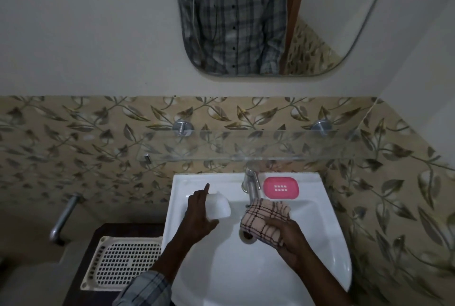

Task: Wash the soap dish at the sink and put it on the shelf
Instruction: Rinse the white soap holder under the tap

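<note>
My left hand (pixel 199 212) grips a white soap dish (pixel 219 207) over the left part of the white sink (pixel 246 276), with the index finger stretched out. My right hand (pixel 286 239) holds a folded checked cloth (pixel 264 219) above the drain, just below the chrome tap (pixel 251 182). A pink slotted soap tray (pixel 281 187) lies on the sink's back rim, right of the tap. The clear glass shelf (pixel 246 144) hangs on the tiled wall above the sink with nothing on it.
A cream perforated plastic tray (pixel 123 261) rests on a dark surface left of the sink. A metal pipe (pixel 62 217) sticks out from the left wall. A mirror (pixel 246 17) above reflects a checked shirt.
</note>
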Available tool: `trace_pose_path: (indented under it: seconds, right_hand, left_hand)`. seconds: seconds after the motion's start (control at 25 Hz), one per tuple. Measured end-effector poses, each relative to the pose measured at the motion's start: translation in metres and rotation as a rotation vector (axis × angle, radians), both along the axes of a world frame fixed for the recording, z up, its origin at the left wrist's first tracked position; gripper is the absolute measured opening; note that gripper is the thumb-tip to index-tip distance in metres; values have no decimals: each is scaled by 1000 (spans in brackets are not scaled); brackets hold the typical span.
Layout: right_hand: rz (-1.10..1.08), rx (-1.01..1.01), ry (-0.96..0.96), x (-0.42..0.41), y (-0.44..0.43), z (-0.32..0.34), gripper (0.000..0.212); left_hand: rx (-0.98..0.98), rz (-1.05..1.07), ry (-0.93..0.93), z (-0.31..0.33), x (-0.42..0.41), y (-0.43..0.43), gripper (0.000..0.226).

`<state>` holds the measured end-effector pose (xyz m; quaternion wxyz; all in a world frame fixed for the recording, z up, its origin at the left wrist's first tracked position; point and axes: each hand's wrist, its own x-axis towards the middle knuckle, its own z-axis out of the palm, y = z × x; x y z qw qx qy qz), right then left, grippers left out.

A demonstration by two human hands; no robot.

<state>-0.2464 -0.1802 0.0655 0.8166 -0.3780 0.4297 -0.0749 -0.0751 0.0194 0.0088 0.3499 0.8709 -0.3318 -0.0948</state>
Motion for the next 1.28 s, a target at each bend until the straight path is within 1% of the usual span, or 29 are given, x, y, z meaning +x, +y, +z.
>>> trace_pose_path:
  seconds: [0.08,0.28,0.4,0.48,0.64,0.76,0.92,1.04,1.08,1.12,1.16,1.28]
  right_hand:
    - [-3,24,-6,1,-3,-2,33]
    - [1,19,4,6,-10,0,33]
    - [21,-17,7,10,-12,1,35]
    - [21,-26,-2,10,-12,2,35]
    - [19,-42,10,8,-13,2,28]
    - [26,-42,0,7,-14,1,28]
    - [2,-49,-7,5,-20,-2,27]
    - [6,-103,9,0,-22,-5,26]
    - [5,-107,16,-1,-24,-6,26]
    - [5,-102,15,-1,-25,-8,27]
    - [6,-99,12,-2,-26,-9,28]
    - [18,-85,-40,-2,-22,-5,29]
  left_hand:
    - [13,-65,-72,3,-14,-5,110]
    - [173,-310,-278,23,-39,-31,106]
    - [280,-410,-482,33,-46,-44,106]
    - [374,-468,-617,40,-43,-46,110]
    - [473,-586,-726,57,-37,-42,112]
    - [486,-638,-789,69,-38,-46,113]
    - [474,-546,-693,63,-49,-47,103]
    - [552,-597,-702,45,-53,-39,102]
    - [533,-555,-679,44,-50,-38,104]
    - [472,-476,-622,45,-48,-39,104]
    - [371,-380,-505,50,-46,-40,104]
    - [54,-145,41,72,-42,-41,96]
